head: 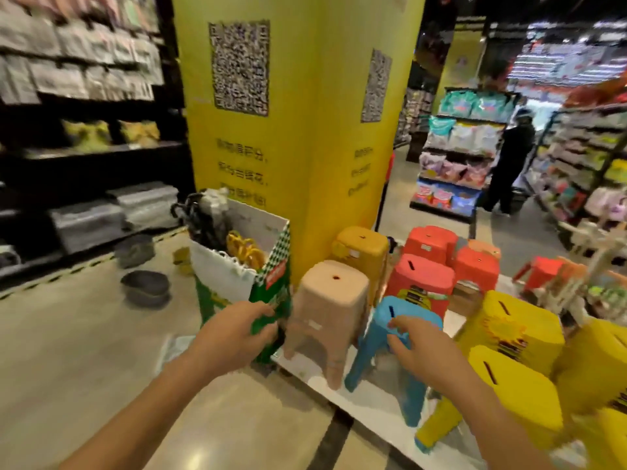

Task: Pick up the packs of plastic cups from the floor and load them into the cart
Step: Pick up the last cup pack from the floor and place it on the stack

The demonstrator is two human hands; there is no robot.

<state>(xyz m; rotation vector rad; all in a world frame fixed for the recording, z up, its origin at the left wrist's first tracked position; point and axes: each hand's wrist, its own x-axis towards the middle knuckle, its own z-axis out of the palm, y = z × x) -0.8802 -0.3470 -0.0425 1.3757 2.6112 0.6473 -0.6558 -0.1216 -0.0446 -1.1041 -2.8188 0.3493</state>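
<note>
No pack of plastic cups and no cart can be made out with certainty in this blurred head view. Both my arms reach forward at waist height. My left hand [234,334] hovers in front of the lower corner of a green and white cardboard display box [234,283], fingers half curled and apart, holding nothing that I can see. My right hand [417,347] is in front of a blue plastic stool [400,317], fingers loosely spread and empty. A pale translucent thing [173,347] lies on the floor behind my left wrist; it is too blurred to identify.
Stacked stools in pink [329,300], orange, red [420,276] and yellow [519,337] stand on a low white platform [366,401] ahead and right. A yellow pillar [288,130] rises behind them. Dark shelving [84,147] lines the left. Two grey basins [146,286] lie on the floor. A person [509,164] stands in the far aisle.
</note>
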